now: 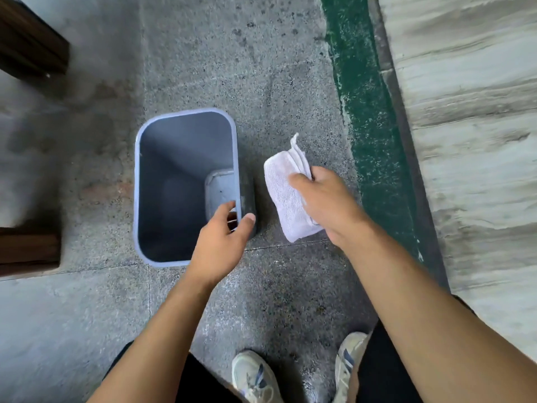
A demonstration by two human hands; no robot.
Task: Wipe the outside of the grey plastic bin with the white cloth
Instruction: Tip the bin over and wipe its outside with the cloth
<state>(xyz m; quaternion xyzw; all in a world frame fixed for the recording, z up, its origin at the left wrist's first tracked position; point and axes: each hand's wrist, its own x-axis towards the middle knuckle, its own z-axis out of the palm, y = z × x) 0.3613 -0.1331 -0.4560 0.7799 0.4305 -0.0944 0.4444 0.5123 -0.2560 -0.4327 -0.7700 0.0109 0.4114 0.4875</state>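
The grey plastic bin (162, 181) stands upright and empty on the stone floor, seen from above. My left hand (222, 242) is at its near right rim, fingers reaching inside and thumb on the outer wall, with a small gap still showing around the rim. My right hand (325, 205) holds the folded white cloth (283, 193) in the air just right of the bin, apart from the bin's wall.
Dark wooden furniture (29, 42) stands at the far left, with another wooden piece (29, 248) nearer. A green painted strip (369, 117) and a pale wall (470, 141) run along the right. My two shoes (255, 376) are at the bottom.
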